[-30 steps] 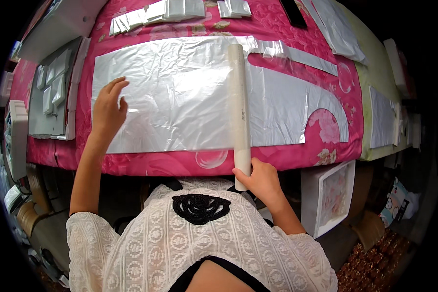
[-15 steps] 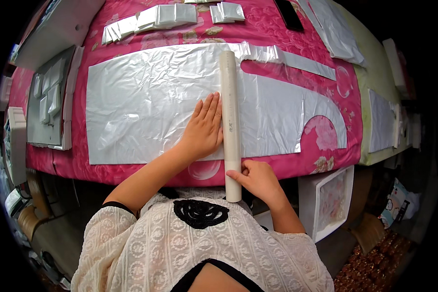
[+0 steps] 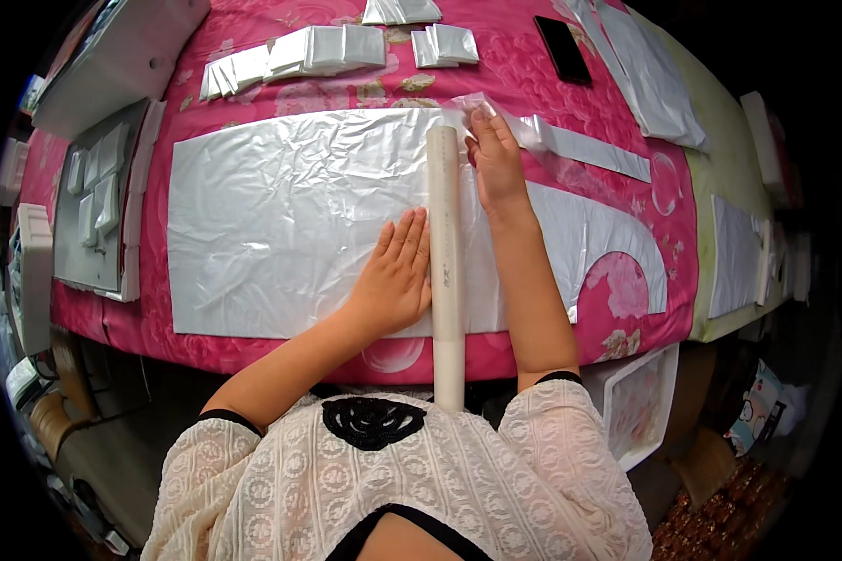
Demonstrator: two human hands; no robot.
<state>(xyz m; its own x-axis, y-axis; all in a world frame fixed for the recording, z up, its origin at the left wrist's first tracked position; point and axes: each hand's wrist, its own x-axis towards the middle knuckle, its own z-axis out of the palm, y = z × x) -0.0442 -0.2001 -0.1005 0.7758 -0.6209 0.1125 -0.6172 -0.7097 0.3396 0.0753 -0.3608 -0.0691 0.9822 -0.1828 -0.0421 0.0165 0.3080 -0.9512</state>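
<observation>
A thin whitish plastic apron (image 3: 290, 215) with curved cut-outs at its right end lies spread across the bed-like surface. Over it, running from far to near, rests a pale straight pipe (image 3: 447, 243) whose near end reaches my clothes. My left hand (image 3: 398, 276) lies flat on the apron, fingers outstretched, along the pipe's left side. At the far end of the pipe, on its right, my right hand (image 3: 498, 164) has its fingers closed on a lifted, see-through upper layer of the apron. Part of the apron beneath my right forearm is hidden.
Folded plastic packets (image 3: 323, 49) line the far side, with a black phone (image 3: 562, 49) to their right. More plastic sheets (image 3: 650, 79) lie at the far right. At left stand a tray of small packets (image 3: 126, 252) and a white box (image 3: 122, 70). A white bin (image 3: 641, 402) sits below the right edge.
My right hand has left the pipe's near end and moved far forward, where it now lifts the apron's film. My left hand stays flat beside the pipe. The view has shifted slightly.
</observation>
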